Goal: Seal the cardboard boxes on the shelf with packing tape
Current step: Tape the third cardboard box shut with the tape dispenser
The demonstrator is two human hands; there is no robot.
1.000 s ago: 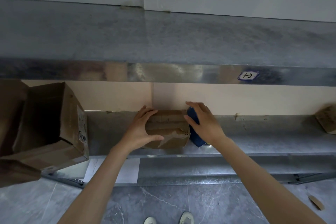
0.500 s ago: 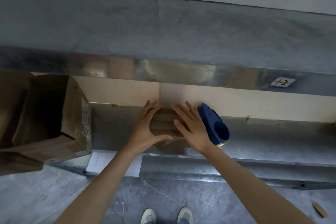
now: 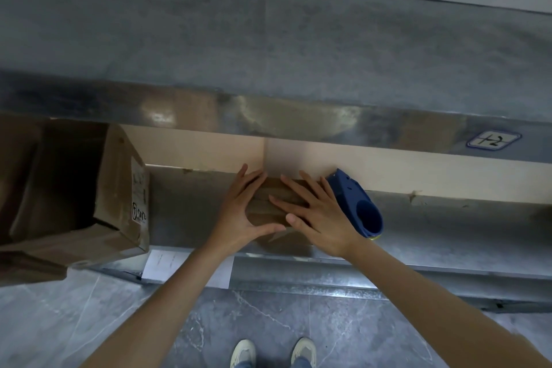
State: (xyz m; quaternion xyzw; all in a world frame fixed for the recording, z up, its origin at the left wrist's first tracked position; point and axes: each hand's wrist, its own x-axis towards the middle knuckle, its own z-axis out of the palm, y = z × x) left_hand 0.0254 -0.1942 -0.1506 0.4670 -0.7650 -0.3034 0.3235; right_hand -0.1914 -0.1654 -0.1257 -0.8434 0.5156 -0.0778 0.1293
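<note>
A small brown cardboard box [image 3: 270, 206] sits on the lower metal shelf [image 3: 448, 233], near its front edge. My left hand [image 3: 239, 215] lies on the box's left side with straight fingers, its thumb along the front. My right hand [image 3: 316, 218] presses flat on the box's top with fingers spread. A blue tape dispenser [image 3: 358, 206] lies on the shelf just right of the box, beside my right hand and not held.
A large open cardboard box [image 3: 89, 194] lies tipped on the shelf's left end. The upper shelf [image 3: 268, 54] overhangs, with a label [image 3: 494, 139] on its front lip. A white paper [image 3: 188, 267] hangs at the shelf front. My shoes [image 3: 271, 352] stand on the grey floor.
My right hand let go of the blue tape dispenser, left it on the shelf, and moved onto the box's top. The view shifted closer and slightly left.
</note>
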